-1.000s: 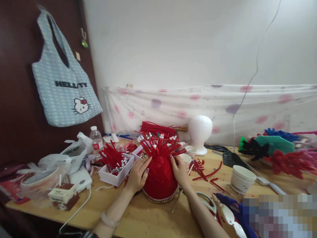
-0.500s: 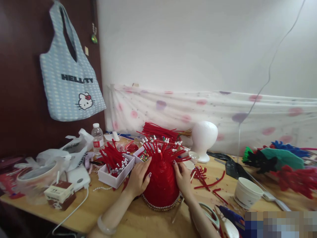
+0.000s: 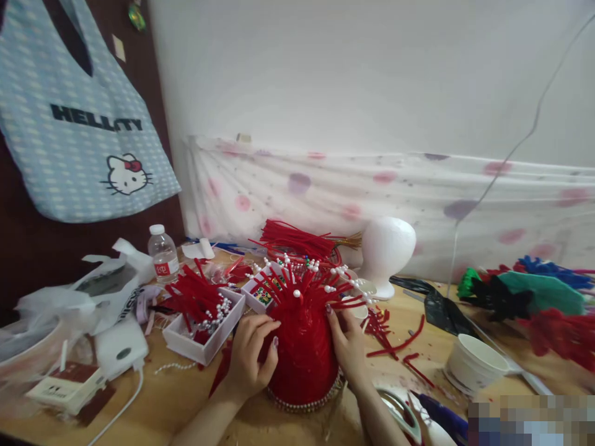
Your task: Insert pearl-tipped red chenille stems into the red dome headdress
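Note:
A red dome-shaped headdress (image 3: 307,359) stands upright on the table, with a string of pearl beads round its lower rim. Red fuzzy stems (image 3: 320,286) fan out from its top, many tipped with white beads. At its left side is my left hand (image 3: 253,356), thumb and fingers apart, fingertips close to the upper wall; whether they touch it is unclear. My right hand (image 3: 349,344) presses its fingers against the right side, just under the stems, and steadies the headdress. Part of that hand's grip is hidden.
To the left are a white box (image 3: 204,344) of red stems and beads, a bottle (image 3: 164,254) and a white charger (image 3: 121,347). A foam head (image 3: 388,251) stands behind. At right are a paper cup (image 3: 475,364), scissors (image 3: 402,412) and coloured fuzzy flowers (image 3: 534,294).
The camera view has shifted and come closer. My left hand has eased lower and its fingers are more bent. My right hand stays on the headdress's right side.

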Demonstrator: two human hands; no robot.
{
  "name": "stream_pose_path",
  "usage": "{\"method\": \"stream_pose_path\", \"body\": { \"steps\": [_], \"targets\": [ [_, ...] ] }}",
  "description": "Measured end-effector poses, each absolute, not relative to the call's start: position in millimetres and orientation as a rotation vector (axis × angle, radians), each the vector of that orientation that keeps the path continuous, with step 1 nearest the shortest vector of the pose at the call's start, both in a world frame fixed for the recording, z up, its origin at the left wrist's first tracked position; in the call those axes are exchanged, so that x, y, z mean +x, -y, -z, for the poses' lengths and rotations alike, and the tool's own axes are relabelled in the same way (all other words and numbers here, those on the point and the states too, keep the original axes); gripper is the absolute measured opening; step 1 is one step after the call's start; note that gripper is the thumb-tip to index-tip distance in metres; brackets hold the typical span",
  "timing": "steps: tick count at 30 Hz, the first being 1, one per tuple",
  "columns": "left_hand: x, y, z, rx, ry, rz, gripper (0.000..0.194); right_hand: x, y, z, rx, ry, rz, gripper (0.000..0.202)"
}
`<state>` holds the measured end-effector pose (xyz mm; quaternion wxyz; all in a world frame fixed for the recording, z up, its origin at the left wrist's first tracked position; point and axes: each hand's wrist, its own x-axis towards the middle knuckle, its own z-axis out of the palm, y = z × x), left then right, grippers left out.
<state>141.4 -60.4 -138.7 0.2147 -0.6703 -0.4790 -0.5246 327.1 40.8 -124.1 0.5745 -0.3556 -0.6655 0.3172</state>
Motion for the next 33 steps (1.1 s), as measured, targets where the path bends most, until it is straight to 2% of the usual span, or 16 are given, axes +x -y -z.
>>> {"method": "stream_pose_path", "body": {
  "steps": [4, 8, 14, 33],
  "targets": [
    [165.3, 64.1, 121.1, -1.931, 1.152, 1.367, 0.026, 328.9, -43.4, 125.8, -0.839, 1.563, -0.742, 0.029],
    [191.7, 53.6, 101.9, -2.090, 1.063, 1.123, 0.025, 330.1, -44.3, 127.3, -0.863, 1.554, -0.708, 0.026],
    [196.8, 35.1, 101.9, -2.163, 1.115, 0.957, 0.026, 331.6, -45.5, 128.5, -0.878, 1.589, -0.645, 0.021],
    [200.2, 30.3, 115.5, -2.066, 1.101, 1.075, 0.024, 328.2, -40.2, 125.5, -0.897, 1.610, -0.494, 0.017]
  ]
}}
